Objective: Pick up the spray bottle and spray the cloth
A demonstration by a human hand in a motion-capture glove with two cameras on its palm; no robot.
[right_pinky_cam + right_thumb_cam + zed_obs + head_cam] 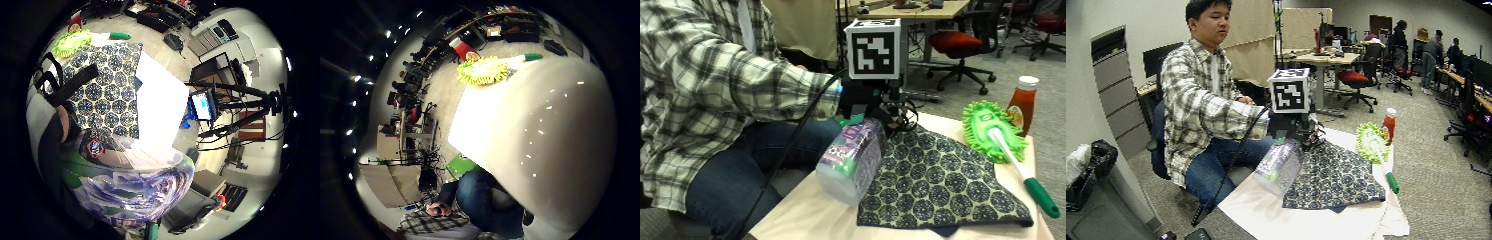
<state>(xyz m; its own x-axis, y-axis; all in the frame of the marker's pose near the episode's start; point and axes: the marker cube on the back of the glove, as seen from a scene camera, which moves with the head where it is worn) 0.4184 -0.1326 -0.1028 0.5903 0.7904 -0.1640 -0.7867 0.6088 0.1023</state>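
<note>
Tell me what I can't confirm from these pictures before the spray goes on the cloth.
- Right hand grip: outside view, hidden behind the glove's hardware.
- Spray bottle nozzle and trigger: both outside views, covered by the hand; its aim at the cloth is unclear.
- Bottle label text: little finger side palm view, too close and blurred.
- Red bottle base: outside view, behind the green duster.

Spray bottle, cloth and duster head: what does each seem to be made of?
Spray bottle: likely translucent plastic with a glossy printed label; light shows through its body.
Cloth: seemingly woven fabric, matte, navy with a pale medallion print; it drapes and folds.
Duster head: probably microfibre chenille, fuzzy lime-green tufts.
</note>
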